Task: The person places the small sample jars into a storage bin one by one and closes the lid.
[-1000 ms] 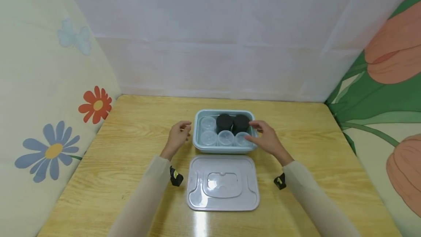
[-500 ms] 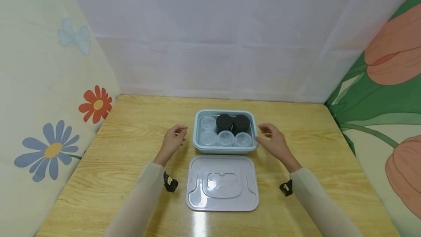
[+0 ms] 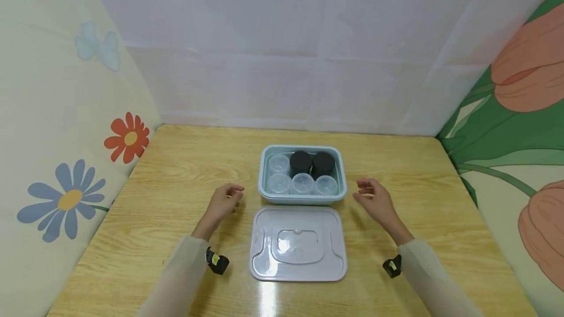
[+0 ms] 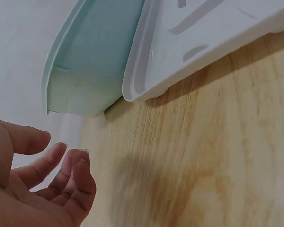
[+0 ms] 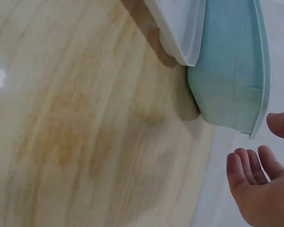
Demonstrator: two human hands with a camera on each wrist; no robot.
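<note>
A light blue plastic box (image 3: 263, 180) stands on the table with its top uncovered. Inside it are several small clear round containers (image 3: 302, 184) and two with black tops (image 3: 301, 162) at the back. In front of the box lies its pale translucent lid (image 3: 298, 269), flat on the wood. My left hand (image 3: 223, 200) hovers left of the box, fingers loosely bent and holding nothing. On the other side my right hand (image 3: 376, 202) is likewise relaxed, apart from the box wall. Both wrist views show a gap between fingertips and the blue box (image 4: 92, 56).
The wooden table (image 3: 185, 160) runs back to a pale cloth wall (image 3: 282, 62). Flower-printed cloths flank it, with a blue flower (image 3: 70, 199) on the left and large tulips (image 3: 528, 82) on the right. Light glares off the tabletop before the lid.
Both hands have drawn away from the box, outward and toward the person. The right fingers were over the containers a second ago and now are outside the box. Box and lid stay put.
</note>
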